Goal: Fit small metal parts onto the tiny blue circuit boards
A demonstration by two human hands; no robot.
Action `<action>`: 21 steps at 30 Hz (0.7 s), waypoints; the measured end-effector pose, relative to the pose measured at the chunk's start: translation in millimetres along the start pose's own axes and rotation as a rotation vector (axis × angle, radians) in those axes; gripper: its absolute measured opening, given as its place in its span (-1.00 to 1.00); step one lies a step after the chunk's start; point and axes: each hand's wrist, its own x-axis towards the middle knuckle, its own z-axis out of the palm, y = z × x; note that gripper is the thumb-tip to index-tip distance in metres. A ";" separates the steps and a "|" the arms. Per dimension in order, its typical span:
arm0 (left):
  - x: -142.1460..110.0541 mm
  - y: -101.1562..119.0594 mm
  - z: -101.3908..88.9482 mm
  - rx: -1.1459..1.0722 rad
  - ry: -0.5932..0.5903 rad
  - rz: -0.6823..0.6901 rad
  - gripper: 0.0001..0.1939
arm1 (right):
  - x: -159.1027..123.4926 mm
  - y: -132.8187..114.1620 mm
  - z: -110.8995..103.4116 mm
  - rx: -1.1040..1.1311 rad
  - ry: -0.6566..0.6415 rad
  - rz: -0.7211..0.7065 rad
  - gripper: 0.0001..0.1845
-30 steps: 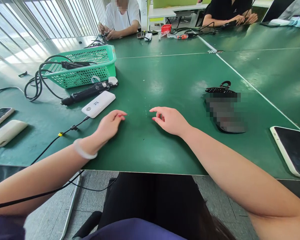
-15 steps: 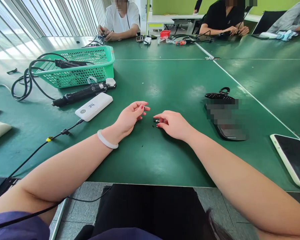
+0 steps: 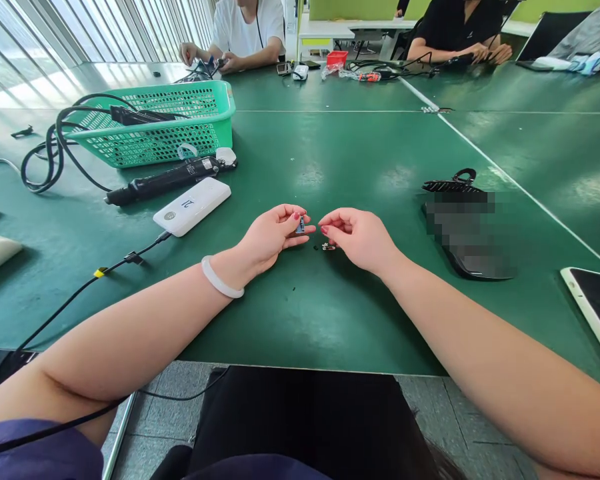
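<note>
A small blue-and-silver piece (image 3: 301,225), perhaps a tiny circuit board, is held between the thumb and fingers of my left hand (image 3: 273,233). Just to its right, above the green table (image 3: 360,327), my right hand (image 3: 363,237) has thumb and forefinger pinched together; whatever is between the tips is too small to make out. Below those fingertips, small metallic parts (image 3: 329,247) lie on the tabletop, with a tiny black bit (image 3: 316,247) beside them.
To the left lie a white power bank (image 3: 193,207) with a cable, a black electric screwdriver (image 3: 165,181) and a green basket (image 3: 153,147). A dark phone-like object (image 3: 470,240), a hair claw clip (image 3: 455,183) and a phone (image 3: 595,313) lie right. Other people sit across the table.
My left hand has turned so the small blue piece shows. My right hand has lifted off the small parts on the table, its fingertips now up beside the left hand.
</note>
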 end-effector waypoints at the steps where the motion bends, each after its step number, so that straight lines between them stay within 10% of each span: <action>1: 0.2 -0.7 -0.3 -0.002 -0.015 0.008 -0.95 | -0.6 -1.4 0.3 0.111 0.002 0.034 -0.85; 7: 0.7 -4.1 0.8 -0.083 -0.061 0.027 -0.90 | -1.0 -6.1 3.6 0.482 0.028 0.136 -0.74; 21: -2.7 -5.1 4.1 -0.105 -0.142 -0.039 -0.68 | 0.8 -1.1 12.9 0.318 0.208 0.095 -0.86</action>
